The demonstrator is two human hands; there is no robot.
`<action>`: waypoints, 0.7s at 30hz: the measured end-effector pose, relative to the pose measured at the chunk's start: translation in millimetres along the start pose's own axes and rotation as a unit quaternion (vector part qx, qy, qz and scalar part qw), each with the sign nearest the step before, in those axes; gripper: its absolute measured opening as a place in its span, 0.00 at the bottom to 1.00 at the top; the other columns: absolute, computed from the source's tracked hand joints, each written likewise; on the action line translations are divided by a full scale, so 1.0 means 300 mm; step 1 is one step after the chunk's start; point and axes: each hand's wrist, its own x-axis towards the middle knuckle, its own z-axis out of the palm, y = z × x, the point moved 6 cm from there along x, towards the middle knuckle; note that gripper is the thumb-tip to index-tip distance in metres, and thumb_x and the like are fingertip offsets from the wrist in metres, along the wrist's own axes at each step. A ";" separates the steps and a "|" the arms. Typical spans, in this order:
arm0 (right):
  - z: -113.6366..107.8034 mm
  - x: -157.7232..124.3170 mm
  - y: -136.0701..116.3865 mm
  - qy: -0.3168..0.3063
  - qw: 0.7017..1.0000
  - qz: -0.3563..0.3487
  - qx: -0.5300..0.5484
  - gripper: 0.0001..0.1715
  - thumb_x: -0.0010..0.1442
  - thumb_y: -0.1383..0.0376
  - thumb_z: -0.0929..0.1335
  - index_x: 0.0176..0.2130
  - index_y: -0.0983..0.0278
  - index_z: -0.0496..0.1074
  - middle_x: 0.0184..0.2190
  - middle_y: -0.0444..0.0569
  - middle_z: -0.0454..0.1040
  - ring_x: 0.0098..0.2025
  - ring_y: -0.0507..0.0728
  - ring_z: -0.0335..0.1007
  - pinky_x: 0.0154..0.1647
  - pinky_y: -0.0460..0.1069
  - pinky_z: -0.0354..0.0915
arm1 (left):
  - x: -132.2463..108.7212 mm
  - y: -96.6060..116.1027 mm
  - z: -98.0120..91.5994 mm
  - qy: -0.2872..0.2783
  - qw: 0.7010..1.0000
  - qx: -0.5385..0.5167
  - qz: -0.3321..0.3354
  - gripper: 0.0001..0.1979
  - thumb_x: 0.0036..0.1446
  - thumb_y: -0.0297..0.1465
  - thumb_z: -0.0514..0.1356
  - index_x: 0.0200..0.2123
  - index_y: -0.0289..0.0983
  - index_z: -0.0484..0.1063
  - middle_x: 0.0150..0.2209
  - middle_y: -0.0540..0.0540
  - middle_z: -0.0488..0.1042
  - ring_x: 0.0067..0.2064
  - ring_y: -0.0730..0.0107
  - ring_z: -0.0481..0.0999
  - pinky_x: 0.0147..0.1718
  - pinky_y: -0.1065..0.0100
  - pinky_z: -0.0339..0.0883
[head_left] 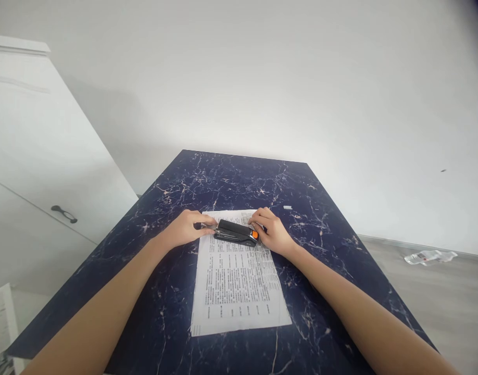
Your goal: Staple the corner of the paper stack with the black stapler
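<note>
A black stapler (236,233) with an orange patch at its right end lies crosswise on the upper part of several printed sheets of paper (239,291). My left hand (187,228) is at the stapler's left end, thumb and fingers closed in a pinch on its silvery tip. At the right end, my right hand (273,230) has its fingers curled against the stapler beside the orange patch. The fingertips hide parts of both ends. The sheets are stacked slightly askew, with edges showing at the lower left.
The sheets rest on a dark blue marbled table (239,182). A small white piece (287,207) lies beyond my right hand. A white cabinet (47,146) stands at the left, a pale wall behind. Clear plastic (430,257) is on the floor at the right.
</note>
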 end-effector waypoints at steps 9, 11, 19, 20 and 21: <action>0.002 -0.001 0.000 -0.001 1.000 -0.008 0.002 0.12 0.71 0.69 0.61 0.41 0.60 0.73 0.38 0.52 0.71 0.40 0.60 0.63 0.42 0.57 0.64 | 0.010 0.023 0.019 -0.037 0.998 -0.045 0.034 0.08 0.63 0.35 0.64 0.42 0.46 0.84 0.43 0.47 0.84 0.42 0.63 0.83 0.46 0.64 0.75; 0.001 0.000 0.000 -0.002 1.000 -0.008 0.003 0.12 0.71 0.69 0.61 0.41 0.60 0.73 0.38 0.52 0.71 0.40 0.60 0.63 0.42 0.57 0.64 | 0.010 0.025 0.020 -0.040 0.998 -0.042 0.037 0.08 0.63 0.35 0.63 0.42 0.46 0.84 0.43 0.47 0.84 0.43 0.63 0.83 0.46 0.64 0.75; 0.003 0.000 -0.001 -0.004 1.000 -0.004 0.004 0.12 0.71 0.68 0.61 0.41 0.60 0.74 0.38 0.52 0.72 0.40 0.61 0.64 0.43 0.58 0.65 | 0.008 0.041 0.021 -0.038 0.997 -0.009 0.067 0.10 0.65 0.35 0.61 0.43 0.47 0.84 0.44 0.48 0.83 0.44 0.64 0.83 0.49 0.62 0.74; 0.003 0.000 0.000 -0.004 1.000 -0.003 0.005 0.12 0.71 0.68 0.61 0.42 0.60 0.74 0.38 0.52 0.72 0.40 0.61 0.64 0.43 0.58 0.65 | 0.009 0.041 0.021 -0.036 0.997 -0.014 0.061 0.09 0.64 0.35 0.62 0.42 0.47 0.84 0.43 0.47 0.84 0.44 0.63 0.83 0.48 0.62 0.74; 0.003 0.001 0.000 -0.003 1.000 -0.003 0.005 0.12 0.71 0.68 0.61 0.42 0.60 0.74 0.38 0.52 0.72 0.40 0.61 0.64 0.43 0.58 0.65 | 0.010 0.038 0.021 -0.035 0.998 -0.023 0.051 0.09 0.64 0.35 0.62 0.42 0.46 0.84 0.43 0.47 0.84 0.43 0.63 0.83 0.47 0.62 0.75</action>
